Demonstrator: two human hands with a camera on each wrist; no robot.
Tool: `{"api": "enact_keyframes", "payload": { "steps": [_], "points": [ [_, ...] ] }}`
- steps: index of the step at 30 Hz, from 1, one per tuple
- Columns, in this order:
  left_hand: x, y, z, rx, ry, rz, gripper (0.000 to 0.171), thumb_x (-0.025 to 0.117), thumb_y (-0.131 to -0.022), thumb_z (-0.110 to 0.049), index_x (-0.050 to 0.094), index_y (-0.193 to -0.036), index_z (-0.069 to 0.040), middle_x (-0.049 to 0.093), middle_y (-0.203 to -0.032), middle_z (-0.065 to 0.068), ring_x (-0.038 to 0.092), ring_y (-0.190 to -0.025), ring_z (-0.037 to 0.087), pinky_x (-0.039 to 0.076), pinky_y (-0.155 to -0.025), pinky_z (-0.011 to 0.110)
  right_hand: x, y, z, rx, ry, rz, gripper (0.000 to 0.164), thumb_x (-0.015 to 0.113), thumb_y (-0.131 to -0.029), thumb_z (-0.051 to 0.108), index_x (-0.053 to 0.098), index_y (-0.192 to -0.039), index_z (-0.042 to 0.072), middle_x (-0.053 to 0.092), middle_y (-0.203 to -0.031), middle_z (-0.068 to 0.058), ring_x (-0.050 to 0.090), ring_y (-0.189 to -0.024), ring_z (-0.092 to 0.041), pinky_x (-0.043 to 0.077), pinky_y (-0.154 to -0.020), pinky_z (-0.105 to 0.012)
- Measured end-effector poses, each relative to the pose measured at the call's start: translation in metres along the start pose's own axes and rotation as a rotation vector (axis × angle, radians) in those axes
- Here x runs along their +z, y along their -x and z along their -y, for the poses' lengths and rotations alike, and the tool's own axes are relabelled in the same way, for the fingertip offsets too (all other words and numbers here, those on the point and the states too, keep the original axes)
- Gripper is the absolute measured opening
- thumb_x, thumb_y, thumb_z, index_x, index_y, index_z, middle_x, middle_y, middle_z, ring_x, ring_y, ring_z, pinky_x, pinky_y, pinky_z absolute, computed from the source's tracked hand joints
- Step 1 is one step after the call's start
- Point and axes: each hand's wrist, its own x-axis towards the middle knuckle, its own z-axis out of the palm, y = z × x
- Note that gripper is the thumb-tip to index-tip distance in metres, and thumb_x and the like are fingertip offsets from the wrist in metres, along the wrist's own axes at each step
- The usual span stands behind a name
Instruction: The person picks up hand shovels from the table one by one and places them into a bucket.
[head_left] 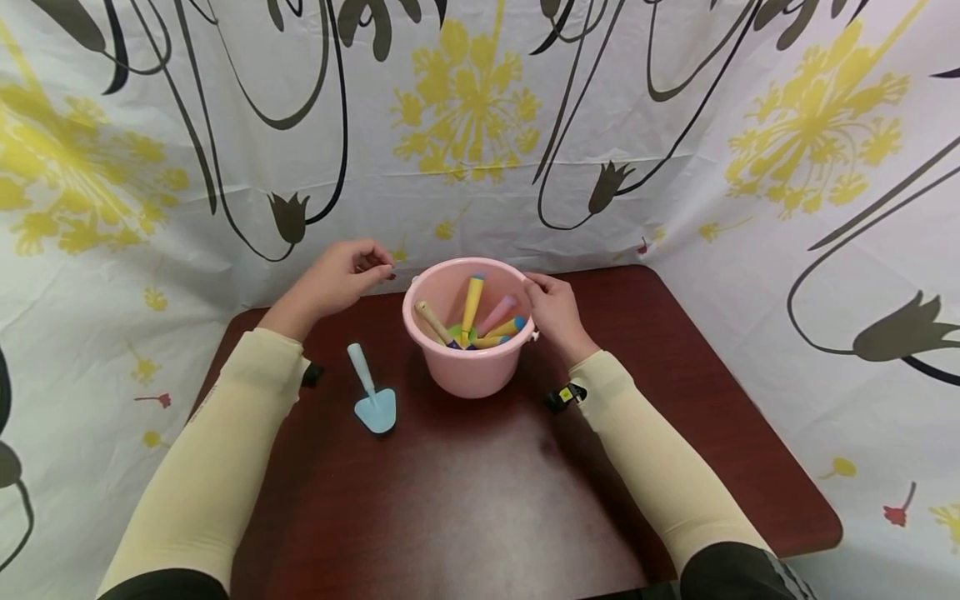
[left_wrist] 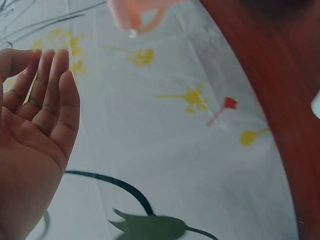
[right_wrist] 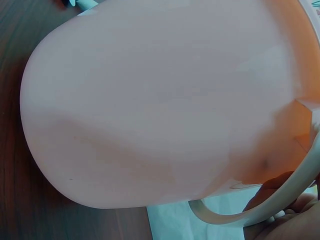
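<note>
A pink bucket (head_left: 472, 375) stands on the dark red-brown table, holding several toy tools with yellow (head_left: 472, 304), pink and beige handles. My right hand (head_left: 555, 312) pinches the bucket's rim on its right side. In the right wrist view the bucket wall (right_wrist: 160, 100) fills most of the picture, and its pale curved handle (right_wrist: 265, 212) passes in front of my fingers (right_wrist: 270, 190). My left hand (head_left: 337, 279) hovers to the left of the bucket, apart from it. Its palm and loosely bent fingers hold nothing in the left wrist view.
A light blue toy shovel (head_left: 377, 410) lies on the table (head_left: 450, 500) to the left of the bucket. White cloth (head_left: 480, 208) with yellow flowers and grey stems hangs behind the table and along both sides.
</note>
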Motion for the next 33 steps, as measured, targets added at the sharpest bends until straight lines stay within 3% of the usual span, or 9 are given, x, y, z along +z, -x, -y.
{"api": "enact_keyframes", "payload": {
  "steps": [4,14,27,33],
  "points": [
    [0.002,0.013,0.025,-0.039,-0.044,0.005,0.012,0.061,-0.102,-0.020,0.068,-0.108,-0.012,0.068,-0.101,0.006,0.063,-0.094,0.023,0.053,-0.083,0.044,0.001,0.000,-0.001,-0.006,0.007,-0.006,0.036,0.054,-0.104,0.033,0.068,-0.131,0.014,0.067,-0.126,-0.007,0.067,-0.106,-0.021,0.058,-0.084,-0.039],
    [0.027,0.042,0.074,-0.162,-0.202,0.178,0.021,0.054,-0.098,-0.003,0.067,-0.115,-0.008,0.066,-0.117,0.012,0.060,-0.105,0.029,0.052,-0.090,0.049,0.001,0.000,-0.001,0.007,0.006,-0.009,0.036,0.054,-0.104,0.034,0.068,-0.131,0.014,0.067,-0.127,-0.006,0.066,-0.108,-0.021,0.056,-0.089,-0.042],
    [0.069,0.061,0.099,-0.085,-0.566,0.280,0.037,0.070,-0.087,0.005,0.072,-0.119,-0.011,0.064,-0.122,0.007,0.051,-0.118,0.029,0.045,-0.103,0.051,-0.002,0.000,-0.002,-0.006,0.002,-0.008,0.034,0.054,-0.105,0.033,0.070,-0.129,0.015,0.068,-0.123,-0.006,0.068,-0.098,-0.022,0.058,-0.073,-0.033],
    [0.077,0.066,0.111,-0.032,-0.641,0.291,0.033,0.071,-0.087,0.004,0.074,-0.114,-0.016,0.065,-0.119,0.004,0.051,-0.121,0.028,0.043,-0.105,0.053,0.000,0.000,-0.002,-0.003,0.002,-0.005,0.035,0.054,-0.104,0.034,0.069,-0.130,0.015,0.068,-0.125,-0.006,0.068,-0.102,-0.021,0.058,-0.075,-0.034]
  ]
}}
